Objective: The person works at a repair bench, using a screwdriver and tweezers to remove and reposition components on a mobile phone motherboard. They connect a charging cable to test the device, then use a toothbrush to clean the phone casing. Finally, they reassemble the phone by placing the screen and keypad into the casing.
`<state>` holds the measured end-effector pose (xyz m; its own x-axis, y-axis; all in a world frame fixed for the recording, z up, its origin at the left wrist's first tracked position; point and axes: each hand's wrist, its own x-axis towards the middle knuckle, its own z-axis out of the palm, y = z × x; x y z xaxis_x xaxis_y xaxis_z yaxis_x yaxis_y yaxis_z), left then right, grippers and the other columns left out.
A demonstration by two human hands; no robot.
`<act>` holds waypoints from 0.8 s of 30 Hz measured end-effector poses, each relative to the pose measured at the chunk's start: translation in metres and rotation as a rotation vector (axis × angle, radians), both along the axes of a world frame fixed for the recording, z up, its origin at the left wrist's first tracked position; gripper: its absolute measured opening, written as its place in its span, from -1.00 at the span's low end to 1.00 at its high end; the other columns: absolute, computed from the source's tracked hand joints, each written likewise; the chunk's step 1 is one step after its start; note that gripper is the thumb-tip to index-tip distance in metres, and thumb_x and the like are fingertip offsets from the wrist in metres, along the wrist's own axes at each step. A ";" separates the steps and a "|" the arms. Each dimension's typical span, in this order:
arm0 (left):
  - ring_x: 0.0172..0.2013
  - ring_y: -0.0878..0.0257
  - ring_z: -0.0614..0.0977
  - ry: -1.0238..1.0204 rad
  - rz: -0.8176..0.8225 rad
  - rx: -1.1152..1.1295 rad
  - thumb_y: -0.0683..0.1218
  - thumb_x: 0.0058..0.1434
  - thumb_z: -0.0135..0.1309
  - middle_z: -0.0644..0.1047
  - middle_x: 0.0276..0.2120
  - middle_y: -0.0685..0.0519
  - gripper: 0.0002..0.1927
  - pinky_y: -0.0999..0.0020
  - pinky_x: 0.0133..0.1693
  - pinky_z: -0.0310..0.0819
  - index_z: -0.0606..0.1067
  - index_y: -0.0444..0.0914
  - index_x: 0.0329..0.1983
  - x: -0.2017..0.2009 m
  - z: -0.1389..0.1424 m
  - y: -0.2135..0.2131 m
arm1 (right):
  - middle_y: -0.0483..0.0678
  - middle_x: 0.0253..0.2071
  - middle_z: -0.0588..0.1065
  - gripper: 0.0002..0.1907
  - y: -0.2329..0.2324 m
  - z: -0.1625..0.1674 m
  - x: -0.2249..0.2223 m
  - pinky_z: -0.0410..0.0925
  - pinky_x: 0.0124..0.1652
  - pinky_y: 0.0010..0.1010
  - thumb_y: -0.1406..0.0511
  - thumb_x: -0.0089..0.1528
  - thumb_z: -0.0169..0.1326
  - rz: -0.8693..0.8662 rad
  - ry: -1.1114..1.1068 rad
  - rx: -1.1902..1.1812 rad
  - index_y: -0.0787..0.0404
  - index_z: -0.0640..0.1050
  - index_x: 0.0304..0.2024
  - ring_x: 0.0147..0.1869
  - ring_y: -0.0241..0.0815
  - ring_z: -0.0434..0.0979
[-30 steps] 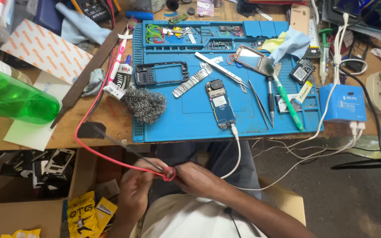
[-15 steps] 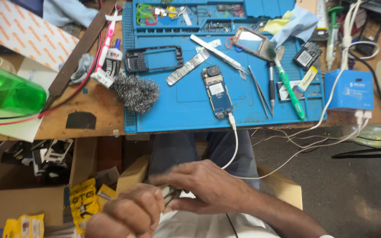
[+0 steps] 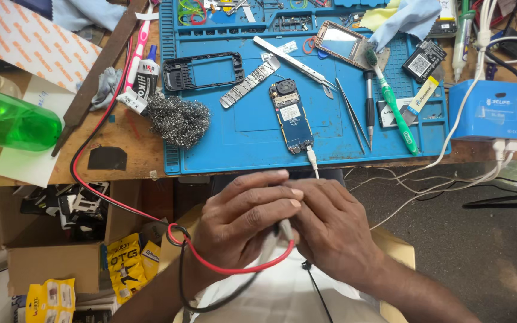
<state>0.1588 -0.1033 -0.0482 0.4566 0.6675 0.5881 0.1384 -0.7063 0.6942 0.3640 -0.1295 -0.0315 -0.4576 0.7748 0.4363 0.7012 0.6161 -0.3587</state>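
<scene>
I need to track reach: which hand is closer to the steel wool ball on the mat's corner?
Left. The left hand is below the steel wool ball, slightly to its right. The right hand is pressed against the left one, farther right, below the phone circuit board.

Steel wool (image 3: pixel 177 120) beside green bottle (image 3: pixel 13 121).

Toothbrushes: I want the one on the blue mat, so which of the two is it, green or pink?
The green toothbrush lies on the blue mat, right of the circuit board. The pink toothbrush lies off the mat's left edge, on the wooden bench.
</scene>
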 end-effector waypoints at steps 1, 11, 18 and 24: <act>0.23 0.09 0.63 -0.002 0.021 0.021 -0.15 0.30 0.30 0.60 0.10 0.06 -0.63 0.29 0.27 0.60 0.50 -0.17 0.14 0.002 0.001 0.001 | 0.06 0.03 0.53 -0.61 0.000 -0.001 0.001 0.47 -0.01 -0.14 0.34 0.11 0.21 0.004 0.001 0.011 0.33 0.50 -0.02 0.07 0.04 0.60; -0.02 0.13 0.70 -0.532 0.268 -0.209 -0.19 0.61 -0.10 0.58 -0.06 -0.05 -0.88 0.21 0.12 0.67 0.20 -0.18 0.03 0.002 -0.011 0.054 | -0.02 0.05 0.53 -0.85 0.036 -0.007 0.054 0.58 0.08 -0.42 0.47 0.44 0.33 -0.404 0.289 0.385 0.19 0.63 0.00 0.13 -0.16 0.65; -0.12 0.16 0.65 -0.938 0.118 -0.631 -0.25 0.48 0.00 0.49 -0.17 -0.02 -0.59 0.13 -0.01 0.72 0.10 -0.14 0.23 0.041 -0.042 0.071 | 0.08 -0.06 0.60 -0.87 0.060 -0.051 0.068 0.63 0.05 -0.34 0.44 0.39 0.23 -0.382 1.138 -0.172 0.35 0.58 -0.03 0.02 -0.15 0.68; -0.02 0.22 0.64 -0.594 0.048 -0.582 -0.36 0.38 0.09 0.50 -0.08 0.01 -0.71 0.29 0.07 0.63 0.34 -0.26 0.06 0.059 -0.056 0.066 | 0.09 -0.06 0.62 -0.84 0.052 -0.072 0.060 0.60 0.05 -0.36 0.39 0.42 0.12 -0.349 1.059 -0.396 0.39 0.58 0.00 0.02 -0.20 0.68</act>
<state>0.2173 -0.0369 -0.1047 0.1422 0.9502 0.2772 -0.3449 -0.2150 0.9137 0.4236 -0.0776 -0.1033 0.2508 0.9525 0.1727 0.0481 0.1660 -0.9850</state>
